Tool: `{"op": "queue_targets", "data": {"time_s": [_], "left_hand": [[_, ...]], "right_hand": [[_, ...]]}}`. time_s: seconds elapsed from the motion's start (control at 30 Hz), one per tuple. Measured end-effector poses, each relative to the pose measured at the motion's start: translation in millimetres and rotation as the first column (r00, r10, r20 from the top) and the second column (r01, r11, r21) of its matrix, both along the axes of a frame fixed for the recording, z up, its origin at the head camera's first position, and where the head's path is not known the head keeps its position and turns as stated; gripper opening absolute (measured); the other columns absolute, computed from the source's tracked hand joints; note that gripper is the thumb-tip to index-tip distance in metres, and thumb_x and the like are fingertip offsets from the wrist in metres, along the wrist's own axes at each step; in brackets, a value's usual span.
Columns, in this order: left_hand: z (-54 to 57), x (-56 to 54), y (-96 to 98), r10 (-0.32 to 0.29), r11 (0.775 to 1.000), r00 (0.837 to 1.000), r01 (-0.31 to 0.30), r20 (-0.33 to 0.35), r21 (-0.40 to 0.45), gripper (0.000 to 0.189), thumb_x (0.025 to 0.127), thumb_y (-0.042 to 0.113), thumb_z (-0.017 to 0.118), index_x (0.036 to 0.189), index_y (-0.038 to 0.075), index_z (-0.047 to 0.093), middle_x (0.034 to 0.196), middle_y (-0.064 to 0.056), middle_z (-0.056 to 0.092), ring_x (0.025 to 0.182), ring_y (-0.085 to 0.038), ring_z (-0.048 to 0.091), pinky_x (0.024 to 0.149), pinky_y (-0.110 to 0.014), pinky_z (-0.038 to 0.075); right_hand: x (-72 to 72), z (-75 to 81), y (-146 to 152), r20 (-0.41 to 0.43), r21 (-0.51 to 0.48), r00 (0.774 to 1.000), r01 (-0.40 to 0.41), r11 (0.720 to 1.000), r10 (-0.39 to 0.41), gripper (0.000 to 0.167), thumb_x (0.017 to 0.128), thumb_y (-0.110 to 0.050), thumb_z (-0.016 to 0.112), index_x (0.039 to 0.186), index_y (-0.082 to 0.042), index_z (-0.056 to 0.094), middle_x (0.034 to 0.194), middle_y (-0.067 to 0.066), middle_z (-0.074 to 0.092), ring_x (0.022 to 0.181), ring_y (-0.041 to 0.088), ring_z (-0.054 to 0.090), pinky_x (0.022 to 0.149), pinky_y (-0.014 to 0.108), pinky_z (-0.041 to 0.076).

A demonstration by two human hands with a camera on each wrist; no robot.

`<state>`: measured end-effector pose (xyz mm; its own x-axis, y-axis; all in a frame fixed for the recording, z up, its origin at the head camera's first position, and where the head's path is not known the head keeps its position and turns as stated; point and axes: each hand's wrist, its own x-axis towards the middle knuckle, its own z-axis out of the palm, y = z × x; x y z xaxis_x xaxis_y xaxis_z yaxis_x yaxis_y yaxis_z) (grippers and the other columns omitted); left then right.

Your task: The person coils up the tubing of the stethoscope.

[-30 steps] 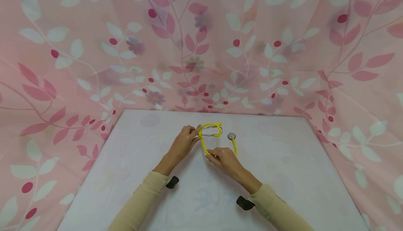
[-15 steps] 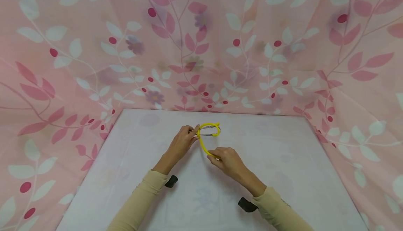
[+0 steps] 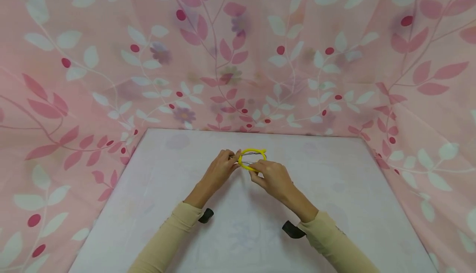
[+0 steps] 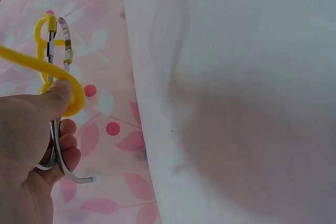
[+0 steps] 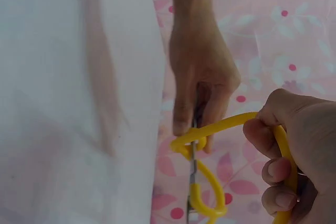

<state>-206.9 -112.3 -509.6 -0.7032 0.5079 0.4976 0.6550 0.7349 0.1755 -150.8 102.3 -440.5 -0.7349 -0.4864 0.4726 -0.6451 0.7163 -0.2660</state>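
A stethoscope with yellow tubing (image 3: 253, 150) and metal ear tubes is held above the table between both hands. My left hand (image 3: 218, 173) grips the ear tubes (image 4: 56, 142) near their ear-tip end. Its thumb presses the looped tubing (image 4: 31, 61) against the metal in the left wrist view. My right hand (image 3: 274, 178), just to the right, has its fingers curled round the free length of tubing (image 5: 226, 124), which stretches across to the loop at the left thumb. The chest piece is hidden in the head view, and cannot be made out in the wrist views.
A white-covered table (image 3: 238, 231) lies beneath the hands. Pink leaf-patterned cloth (image 3: 238, 58) hangs behind it and at both sides. Dark wrist-camera pieces (image 3: 293, 229) stick out under the sleeves.
My right hand has moved up with the tubing, close to the ear tubes. The chest piece, seen a second ago, has gone out of sight. My left hand keeps its grip, nearly in place.
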Motion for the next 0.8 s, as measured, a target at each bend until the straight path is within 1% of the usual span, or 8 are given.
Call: {"op": "queue_targets", "data": {"time_s": [0.03, 0.13, 0.27, 0.4, 0.53, 0.67, 0.8], "left_hand": [[0.0, 1.0, 1.1, -0.004, 1.000, 1.000, 0.004, 0.002, -0.002, 0.054, 0.086, 0.018, 0.075, 0.137, 0.010, 0.059, 0.104, -0.009, 0.061, 0.091, -0.019, 0.055, 0.074, -0.025, 0.054], [-1.4, 4.8, 4.0, -0.009, 1.000, 1.000, 0.009, 0.001, -0.015, 0.054, 0.086, 0.019, 0.075, 0.136, 0.011, 0.059, 0.104, -0.008, 0.062, 0.091, -0.018, 0.056, 0.076, -0.023, 0.055], [-3.5, 11.3, 6.6, -0.020, 1.000, 1.000, 0.020, -0.007, -0.016, 0.054, 0.083, 0.021, 0.077, 0.134, 0.009, 0.061, 0.103, -0.007, 0.063, 0.091, -0.018, 0.057, 0.077, -0.023, 0.056], [-3.8, 18.0, 8.8, -0.052, 0.999, 0.999, 0.052, 0.006, -0.011, 0.057, 0.082, 0.019, 0.078, 0.134, 0.007, 0.060, 0.103, -0.008, 0.062, 0.092, -0.017, 0.057, 0.077, -0.023, 0.055], [-1.9, 21.8, 10.2, -0.070, 0.997, 0.997, 0.071, 0.023, -0.034, 0.058, 0.084, 0.021, 0.076, 0.137, 0.008, 0.057, 0.106, -0.006, 0.062, 0.094, -0.015, 0.056, 0.079, -0.021, 0.054], [0.4, 23.1, 10.5, -0.095, 0.995, 0.995, 0.096, 0.008, -0.028, 0.058, 0.084, 0.022, 0.077, 0.136, 0.007, 0.057, 0.106, -0.005, 0.061, 0.094, -0.014, 0.055, 0.079, -0.020, 0.053], [2.6, 24.8, 10.1, -0.124, 0.992, 0.992, 0.123, -0.014, -0.024, 0.060, 0.082, 0.021, 0.079, 0.136, 0.006, 0.057, 0.106, -0.006, 0.061, 0.094, -0.015, 0.055, 0.079, -0.020, 0.054]], "right_hand": [[-1.5, 2.4, -1, -0.008, 0.006, 1.000, -0.001, 1.000, 0.002, 0.012, 0.088, -0.016, 0.071, 0.097, -0.013, 0.077, 0.074, -0.005, 0.068, 0.055, 0.006, 0.049, 0.048, 0.015, 0.037], [-7.1, 7.1, -3, -0.043, 0.015, 0.999, 0.009, 1.000, -0.008, 0.012, 0.089, -0.018, 0.072, 0.098, -0.011, 0.076, 0.075, -0.004, 0.067, 0.055, 0.007, 0.049, 0.049, 0.016, 0.039], [-17.2, 8.7, -5, -0.065, 0.025, 0.997, 0.037, 0.999, -0.036, 0.014, 0.089, -0.020, 0.073, 0.099, -0.011, 0.075, 0.078, -0.002, 0.068, 0.059, 0.008, 0.054, 0.051, 0.019, 0.046], [-27.1, 9.2, -4, -0.059, 0.039, 0.997, 0.058, 0.998, -0.056, 0.014, 0.091, -0.021, 0.072, 0.101, -0.013, 0.075, 0.082, -0.001, 0.070, 0.063, 0.010, 0.057, 0.054, 0.024, 0.050], [-36.2, 9.0, -1, -0.044, 0.047, 0.997, 0.070, 0.996, -0.068, 0.014, 0.092, -0.023, 0.070, 0.102, -0.014, 0.075, 0.082, 0.000, 0.069, 0.064, 0.012, 0.058, 0.055, 0.027, 0.052], [-46.5, 5.3, 4, -0.023, 0.050, 0.997, 0.078, 0.996, -0.077, 0.015, 0.093, -0.024, 0.069, 0.102, -0.015, 0.075, 0.082, -0.001, 0.069, 0.063, 0.012, 0.057, 0.056, 0.027, 0.051], [-56.0, 0.5, 10, 0.026, 0.047, 0.997, 0.066, 0.997, -0.067, 0.017, 0.093, -0.027, 0.068, 0.103, -0.016, 0.075, 0.083, -0.001, 0.070, 0.062, 0.012, 0.057, 0.057, 0.026, 0.051]]}}
